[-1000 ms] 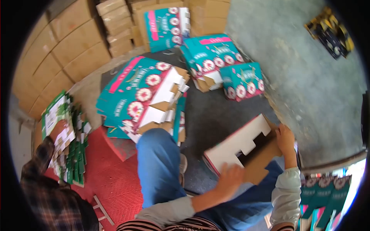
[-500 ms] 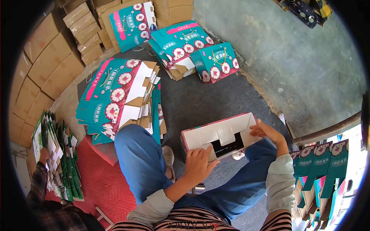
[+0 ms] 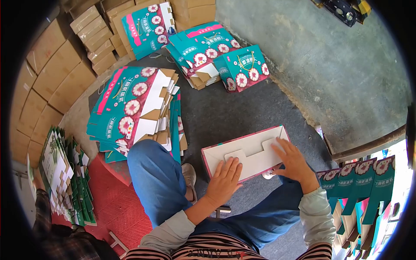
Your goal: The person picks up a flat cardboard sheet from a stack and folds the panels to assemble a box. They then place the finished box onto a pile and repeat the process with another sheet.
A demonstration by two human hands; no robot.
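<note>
A cardboard gift box (image 3: pixel 255 162) rests between my knees, its white bottom facing up and its flaps folded across. No dark opening shows in it. My left hand (image 3: pixel 224 177) lies on the near left of that face, fingers stretched flat over a flap. At the right end my right hand (image 3: pixel 294 161) touches another flap with its fingers spread. Neither hand is wrapped round anything. To the left is a stack of flattened teal gift boxes (image 3: pixel 123 104) with fruit pictures, partly behind my knee.
More teal boxes (image 3: pixel 203 45) lie beyond on the dark mat (image 3: pixel 208 108), beside one standing box (image 3: pixel 245 67). Brown cartons (image 3: pixel 52 82) line the left. Another person's sleeve (image 3: pixel 43 212) is near green flattened boxes (image 3: pixel 71 182). Teal boxes (image 3: pixel 359 186) stand at right.
The box's bottom flaps have come down flat, covering the dark gap. My right hand has shifted inward onto the flap, and my left hand has flattened out.
</note>
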